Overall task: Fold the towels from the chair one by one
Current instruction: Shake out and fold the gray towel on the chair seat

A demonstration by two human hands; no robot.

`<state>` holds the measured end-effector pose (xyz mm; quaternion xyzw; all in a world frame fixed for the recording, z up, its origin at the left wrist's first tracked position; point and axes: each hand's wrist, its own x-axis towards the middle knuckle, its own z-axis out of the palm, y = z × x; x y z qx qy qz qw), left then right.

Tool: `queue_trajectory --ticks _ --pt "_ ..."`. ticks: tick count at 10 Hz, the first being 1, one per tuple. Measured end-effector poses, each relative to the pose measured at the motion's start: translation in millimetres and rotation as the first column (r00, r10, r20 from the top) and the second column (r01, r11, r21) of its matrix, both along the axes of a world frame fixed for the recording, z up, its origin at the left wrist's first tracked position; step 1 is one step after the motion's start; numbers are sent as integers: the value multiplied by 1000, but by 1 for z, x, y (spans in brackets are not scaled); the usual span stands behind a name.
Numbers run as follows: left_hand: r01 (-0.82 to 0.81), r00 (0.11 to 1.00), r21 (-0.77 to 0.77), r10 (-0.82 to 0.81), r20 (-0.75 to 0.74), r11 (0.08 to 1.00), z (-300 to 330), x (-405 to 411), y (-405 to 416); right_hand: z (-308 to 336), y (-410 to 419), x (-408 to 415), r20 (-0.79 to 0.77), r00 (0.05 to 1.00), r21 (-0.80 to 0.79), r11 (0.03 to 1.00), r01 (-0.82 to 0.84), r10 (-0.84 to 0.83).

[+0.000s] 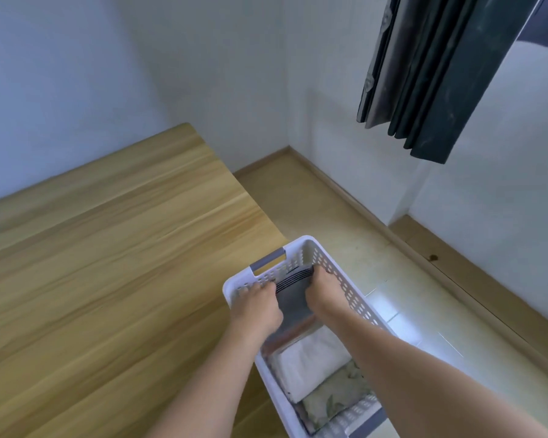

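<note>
Lying betw. both grips: grey towel [293, 298]

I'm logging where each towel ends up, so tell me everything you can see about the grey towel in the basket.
The grey towel looks like folded soft cloth, plain grey with thin dark stripes along its far edge. It sits at the far end of the white perforated basket, beyond a white folded towel. The left hand and right hand grip its two sides, fingers curled round the edges. Its underside is hidden.

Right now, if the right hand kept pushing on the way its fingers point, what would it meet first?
Probably the far end wall of the white basket: the right hand grips the grey towel just short of it. Depth is unclear.
</note>
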<state>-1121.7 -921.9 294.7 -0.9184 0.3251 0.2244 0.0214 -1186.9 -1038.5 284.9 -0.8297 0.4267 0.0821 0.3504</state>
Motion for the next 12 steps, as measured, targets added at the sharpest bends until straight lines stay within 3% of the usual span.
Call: queue_trajectory --ticks 1,3,6,8,9,10,12 --pt "67 998 135 -66 -15 989 -16 -1 -4 -21 -6 6 -73 997 -18 1000 5 -7" --pt "13 996 165 1 -85 986 -37 4 -13 -42 -15 17 -202 973 41 994 -102 108" --pt "7 999 159 -2 -32 987 -58 15 -19 -60 -13 34 -350 936 -4 999 -32 29" --pt "55 998 186 -58 11 981 -38 9 -18 -23 -6 14 -185 960 -89 969 -229 210" --pt "47 998 189 -56 43 981 -15 4 -15 17 -3 -1 -77 972 -159 959 -232 223" --pt "19 998 45 -22 59 999 16 -8 -10 49 -3 -25 49 974 -162 964 -212 222" --pt "-13 981 -372 84 175 928 69 -47 25 95 7 -82 207 951 -220 958 -185 231"
